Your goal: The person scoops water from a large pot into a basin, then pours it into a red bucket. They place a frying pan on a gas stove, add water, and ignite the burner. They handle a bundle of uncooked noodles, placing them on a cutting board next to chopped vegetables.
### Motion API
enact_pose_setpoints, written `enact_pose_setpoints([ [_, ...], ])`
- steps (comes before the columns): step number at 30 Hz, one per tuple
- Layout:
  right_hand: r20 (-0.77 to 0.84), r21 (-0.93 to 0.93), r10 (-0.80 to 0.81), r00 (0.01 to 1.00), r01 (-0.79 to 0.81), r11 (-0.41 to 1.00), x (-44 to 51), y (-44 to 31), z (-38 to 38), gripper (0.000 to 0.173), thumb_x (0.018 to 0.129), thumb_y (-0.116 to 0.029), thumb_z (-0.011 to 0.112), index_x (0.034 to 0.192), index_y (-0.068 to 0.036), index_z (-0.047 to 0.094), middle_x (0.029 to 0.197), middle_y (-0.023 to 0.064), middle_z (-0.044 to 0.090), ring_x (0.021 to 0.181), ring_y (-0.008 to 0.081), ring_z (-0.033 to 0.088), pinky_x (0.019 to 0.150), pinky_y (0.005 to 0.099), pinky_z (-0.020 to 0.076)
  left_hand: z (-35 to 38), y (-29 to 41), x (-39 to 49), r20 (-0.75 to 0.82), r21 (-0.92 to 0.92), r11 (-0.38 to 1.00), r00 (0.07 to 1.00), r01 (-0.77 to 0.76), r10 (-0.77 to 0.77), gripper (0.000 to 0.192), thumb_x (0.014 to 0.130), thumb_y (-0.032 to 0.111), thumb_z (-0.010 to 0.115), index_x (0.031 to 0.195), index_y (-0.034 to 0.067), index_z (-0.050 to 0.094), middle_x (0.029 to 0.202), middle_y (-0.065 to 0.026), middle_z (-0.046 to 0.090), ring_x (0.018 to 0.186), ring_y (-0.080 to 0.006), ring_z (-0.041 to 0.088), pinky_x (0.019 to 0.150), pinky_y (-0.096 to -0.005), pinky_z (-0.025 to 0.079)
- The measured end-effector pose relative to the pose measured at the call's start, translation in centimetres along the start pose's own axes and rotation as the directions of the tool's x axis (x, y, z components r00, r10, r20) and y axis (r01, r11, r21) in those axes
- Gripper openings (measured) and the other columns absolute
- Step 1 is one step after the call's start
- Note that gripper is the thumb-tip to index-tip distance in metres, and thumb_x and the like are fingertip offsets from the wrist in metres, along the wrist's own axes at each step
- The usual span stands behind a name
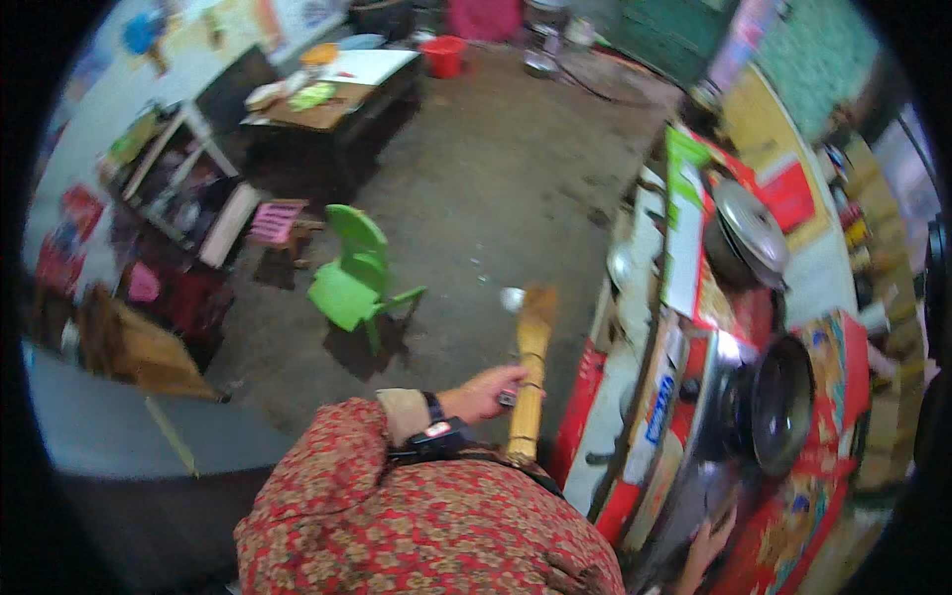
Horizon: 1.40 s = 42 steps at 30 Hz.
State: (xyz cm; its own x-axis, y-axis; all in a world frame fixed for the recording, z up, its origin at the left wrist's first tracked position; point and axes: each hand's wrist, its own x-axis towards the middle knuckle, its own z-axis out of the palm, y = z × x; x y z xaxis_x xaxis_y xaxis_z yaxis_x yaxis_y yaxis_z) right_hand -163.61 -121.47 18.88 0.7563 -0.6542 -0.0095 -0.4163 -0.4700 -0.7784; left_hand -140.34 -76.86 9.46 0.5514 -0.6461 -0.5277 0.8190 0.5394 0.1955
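My left hand (487,394), with dark bands at the wrist, is closed around a bamboo brush (529,394). The brush points away from me, and its splayed brown bristle end is blurred. A small dark object shows at my fingers beside the handle. My right hand (708,541) is low at the right, over the stove counter; it is blurred, and whether it holds anything is unclear. Ahead of it a dark wok (782,405) stands tilted in view on the counter. Farther along sits a pot with a metal lid (750,217).
A green plastic chair (349,294) stands on the floor left of centre, near a small stool with a pink top (275,222). A low table (357,104) and a red bucket (444,58) are farther back. The counter's edge (643,424) runs along my right.
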Motion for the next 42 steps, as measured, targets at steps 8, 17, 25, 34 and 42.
enact_pose_setpoints([
  [8,-0.182,-0.668,-0.314,0.932,0.118,0.735,-1.2,-6.8,3.0,0.044,0.071,-0.007,0.06,0.113,0.0,0.049,0.11,0.0176,0.052,0.105,0.0335,0.047,0.092,0.0389,0.0368,-5.6,2.5,-0.6,-0.198,-0.059,0.983,0.963,0.173,-0.182,0.036,0.084,0.025,0.054,0.11,0.0,0.047,0.1,-0.0188,0.057,0.09,-0.0291,0.057,0.08,-0.0417,0.048],
  [17,0.075,-0.481,0.013,0.997,0.025,0.876,-1.4,-7.8,12.4,0.029,0.078,-0.013,0.057,0.104,-0.001,0.054,0.092,0.0146,0.059,0.077,0.0274,0.06,0.07,0.0332,0.0473,-10.2,3.7,-0.3,-0.142,-0.184,0.955,0.955,0.232,-0.259,0.034,0.084,0.023,0.052,0.109,0.0,0.046,0.096,-0.0174,0.057,0.088,-0.0287,0.057,0.079,-0.0411,0.047],
  [25,0.234,-0.302,0.286,0.929,-0.21,0.93,5.8,-2.8,17.4,0.033,0.084,-0.025,0.053,0.102,0.003,0.053,0.083,0.0147,0.061,0.071,0.0182,0.061,0.062,0.0309,0.0475,-13.5,3.3,0.6,-0.241,-0.216,0.945,0.925,0.244,-0.294,0.034,0.085,0.022,0.053,0.11,0.0,0.046,0.095,-0.0168,0.058,0.087,-0.0283,0.057,0.079,-0.0388,0.048],
  [34,0.147,0.387,0.625,0.766,-0.626,0.677,15.4,-2.5,25.0,0.04,0.089,-0.044,0.045,0.095,-0.005,0.05,0.072,0.0046,0.056,0.059,0.0135,0.055,0.05,0.0245,0.0433,-14.8,2.3,1.7,-0.269,-0.166,0.967,0.935,0.192,-0.232,0.036,0.086,0.025,0.052,0.111,0.0,0.045,0.094,-0.0165,0.058,0.085,-0.026,0.058,0.076,-0.037,0.049],
  [42,0.087,0.479,0.661,0.746,-0.613,0.629,16.9,-2.7,26.5,0.039,0.089,-0.044,0.043,0.089,-0.006,0.05,0.066,0.004,0.052,0.056,0.0149,0.052,0.047,0.0265,0.0418,-16.7,1.8,2.2,-0.383,-0.218,0.965,0.897,0.145,-0.221,0.037,0.087,0.029,0.05,0.111,0.001,0.047,0.094,-0.0146,0.058,0.079,-0.0235,0.058,0.07,-0.034,0.05],
])
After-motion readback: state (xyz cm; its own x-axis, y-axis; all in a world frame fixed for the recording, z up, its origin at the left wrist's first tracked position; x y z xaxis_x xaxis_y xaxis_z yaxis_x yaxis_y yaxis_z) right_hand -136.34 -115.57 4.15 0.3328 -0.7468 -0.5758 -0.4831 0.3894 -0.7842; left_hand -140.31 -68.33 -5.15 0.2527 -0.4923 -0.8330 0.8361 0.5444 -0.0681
